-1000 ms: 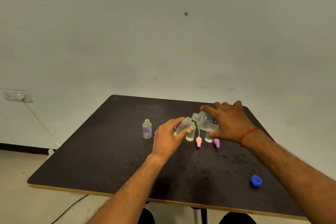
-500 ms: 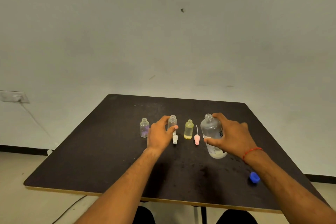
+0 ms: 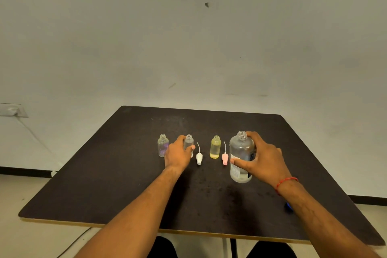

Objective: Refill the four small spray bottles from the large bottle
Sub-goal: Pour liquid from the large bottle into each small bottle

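The large bottle point(image 3: 240, 153) carries a white label with fine print and a dark patch of lettering. Both are too small and blurred to read. Nothing else bears any text.

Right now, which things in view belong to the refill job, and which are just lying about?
Belongs to the job:
large bottle, gripped by right hand
clear small bottle, held by left hand
yellow small bottle
purple-tinted small bottle
white spray top
pink spray top
blue cap

Lying about:
wall socket
floor cable
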A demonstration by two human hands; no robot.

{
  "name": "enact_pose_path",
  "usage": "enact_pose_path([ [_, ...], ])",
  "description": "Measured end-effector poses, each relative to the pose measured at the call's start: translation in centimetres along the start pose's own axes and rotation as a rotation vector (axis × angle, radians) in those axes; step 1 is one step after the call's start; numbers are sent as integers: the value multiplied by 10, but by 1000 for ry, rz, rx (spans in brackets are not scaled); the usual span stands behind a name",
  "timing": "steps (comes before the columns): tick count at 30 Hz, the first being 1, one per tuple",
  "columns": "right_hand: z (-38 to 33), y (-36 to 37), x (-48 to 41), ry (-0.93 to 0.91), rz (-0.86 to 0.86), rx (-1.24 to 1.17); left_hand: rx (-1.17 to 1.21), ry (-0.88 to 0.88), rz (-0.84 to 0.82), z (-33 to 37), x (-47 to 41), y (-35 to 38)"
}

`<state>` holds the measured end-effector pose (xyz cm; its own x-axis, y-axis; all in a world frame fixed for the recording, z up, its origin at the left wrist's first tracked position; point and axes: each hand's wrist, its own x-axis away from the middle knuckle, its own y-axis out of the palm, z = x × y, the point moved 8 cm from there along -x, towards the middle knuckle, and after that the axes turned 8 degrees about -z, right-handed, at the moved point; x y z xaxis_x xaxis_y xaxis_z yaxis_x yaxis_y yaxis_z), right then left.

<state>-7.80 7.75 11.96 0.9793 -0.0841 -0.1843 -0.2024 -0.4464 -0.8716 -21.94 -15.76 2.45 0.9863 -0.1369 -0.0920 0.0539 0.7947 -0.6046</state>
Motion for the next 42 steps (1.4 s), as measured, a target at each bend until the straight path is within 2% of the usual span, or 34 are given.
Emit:
enact_pose_path([
  [20, -6, 8, 4, -38, 5, -63, 54, -14, -3, -8, 6, 2],
  [23, -8, 9, 4, -50, 16, -66, 74, 11, 103, -3, 24, -13],
  [27, -14, 11, 5, -64, 11, -67, 186, 135, 428, -5, 60, -51],
  [30, -20, 13, 4, -79, 4, -73, 227, 114, 556, -23, 72, -75],
  [32, -25, 14, 4, -86, -2, -68, 230, 69, 532, -37, 64, -83],
  [36, -37, 19, 1, -101, -4, -75, 179, -76, 307, -55, 36, -78],
  [42, -51, 29, -2, -115, -26, -69, 152, -148, 119, -60, 11, -65],
])
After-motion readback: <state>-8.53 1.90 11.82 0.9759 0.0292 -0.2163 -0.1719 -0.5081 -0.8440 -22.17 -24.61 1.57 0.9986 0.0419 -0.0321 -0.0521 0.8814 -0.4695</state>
